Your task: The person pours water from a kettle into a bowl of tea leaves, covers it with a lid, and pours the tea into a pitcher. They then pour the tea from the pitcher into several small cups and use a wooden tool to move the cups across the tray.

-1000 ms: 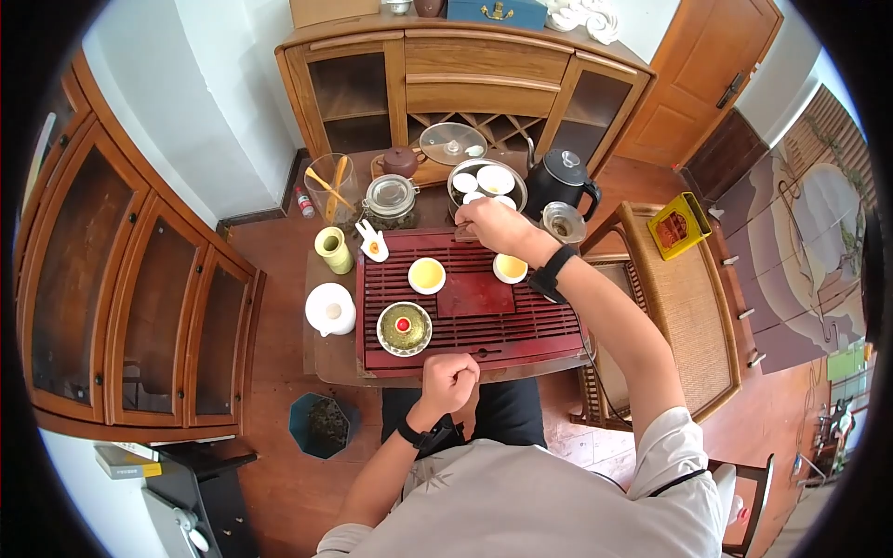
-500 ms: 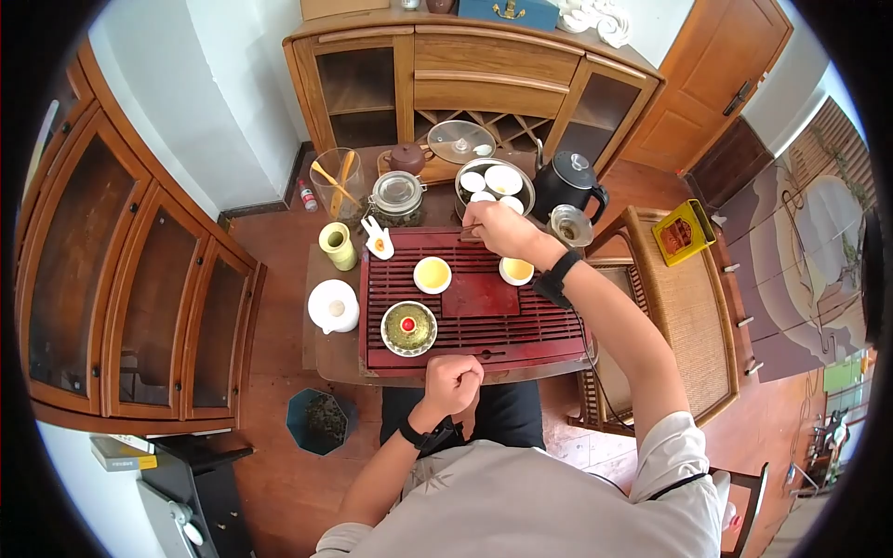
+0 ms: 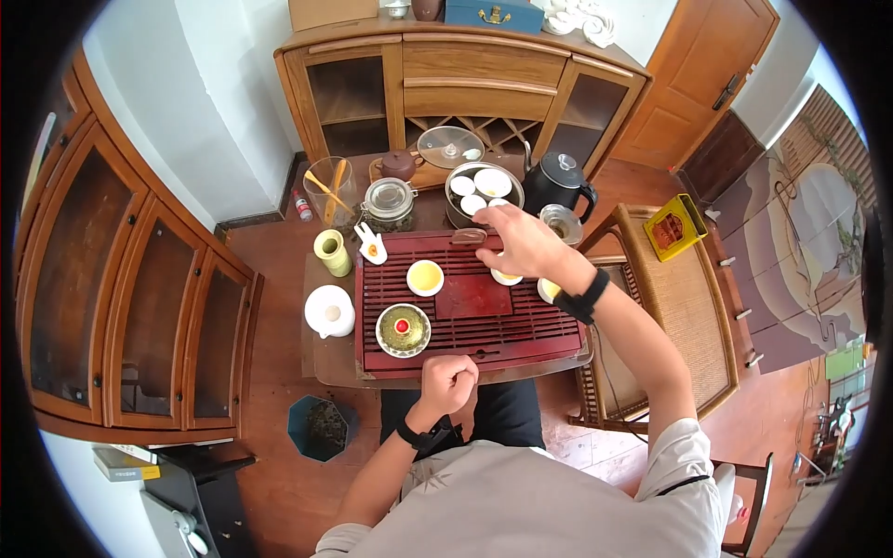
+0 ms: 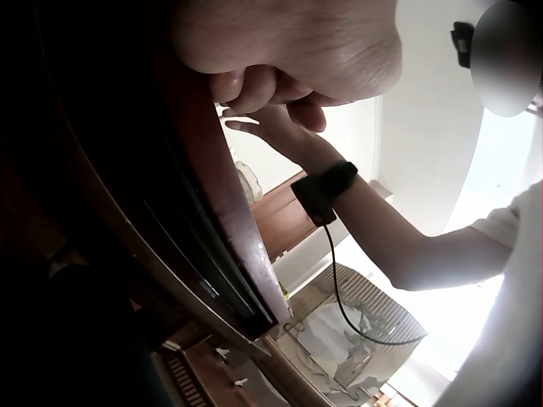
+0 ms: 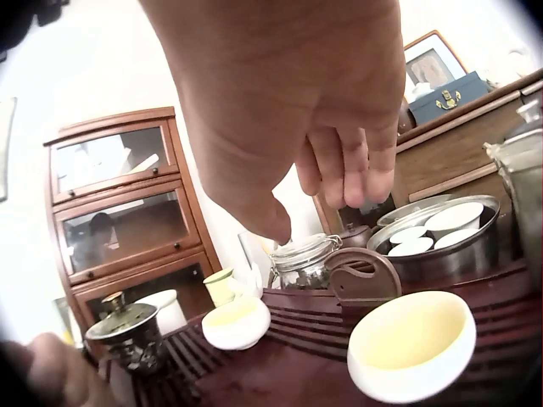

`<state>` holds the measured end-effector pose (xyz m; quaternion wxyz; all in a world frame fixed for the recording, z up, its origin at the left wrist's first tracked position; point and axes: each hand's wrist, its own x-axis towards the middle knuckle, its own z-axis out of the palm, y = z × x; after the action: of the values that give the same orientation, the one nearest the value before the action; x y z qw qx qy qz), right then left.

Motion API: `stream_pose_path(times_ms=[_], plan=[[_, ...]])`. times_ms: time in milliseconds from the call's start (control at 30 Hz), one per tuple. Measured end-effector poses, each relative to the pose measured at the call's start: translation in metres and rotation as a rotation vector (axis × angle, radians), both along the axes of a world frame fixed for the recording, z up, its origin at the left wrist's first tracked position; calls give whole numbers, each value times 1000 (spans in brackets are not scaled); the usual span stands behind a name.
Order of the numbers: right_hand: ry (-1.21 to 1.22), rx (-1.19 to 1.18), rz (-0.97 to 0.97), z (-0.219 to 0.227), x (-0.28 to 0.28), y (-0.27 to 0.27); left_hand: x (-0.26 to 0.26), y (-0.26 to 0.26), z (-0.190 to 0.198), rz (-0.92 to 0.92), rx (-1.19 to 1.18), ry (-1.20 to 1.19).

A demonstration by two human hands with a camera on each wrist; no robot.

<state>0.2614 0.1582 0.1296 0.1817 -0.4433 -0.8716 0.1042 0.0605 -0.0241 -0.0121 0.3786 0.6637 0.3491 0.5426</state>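
My right hand [image 3: 528, 244] hangs over the far right part of the red slatted tea tray [image 3: 381, 358], fingers bent downward, apart from each other, with nothing between them. Just beyond its fingertips, a brown piece with an oval opening [image 5: 365, 275] stands at the tray's far edge. Beneath the hand is a white cup of yellow tea [image 5: 413, 346], partly covered in the head view. Another such cup [image 3: 426, 277] sits left of it, and a third [image 3: 549, 290] is half hidden by the wrist. My left hand [image 3: 449, 383] is curled into a fist at the tray's front edge.
A lidded gaiwan [image 3: 403, 330] occupies the tray's front left. Left of the tray stand a white pot [image 3: 329, 312] and a green holder [image 3: 332, 253]. Behind are a glass jar [image 3: 390, 200], a steel bowl of white cups [image 3: 456, 216] and a black kettle [image 3: 562, 177].
My right hand has let go of the brown piece and drawn back to the right, with its fingers spreading. The piece stays at the tray's far edge. My left hand keeps its place.
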Motion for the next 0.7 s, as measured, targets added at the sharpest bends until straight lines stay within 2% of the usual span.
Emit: stream_pose_path(times_ms=[100,433,700], plan=[[-163,120,96,-3,17,-25,0,0,0,-1,-1,5],[-401,79,79,-33,30,-24,0,0,1,-3,-5,14],[-351,-70,72,-39,28,-14,0,0,0,1,-1,13]])
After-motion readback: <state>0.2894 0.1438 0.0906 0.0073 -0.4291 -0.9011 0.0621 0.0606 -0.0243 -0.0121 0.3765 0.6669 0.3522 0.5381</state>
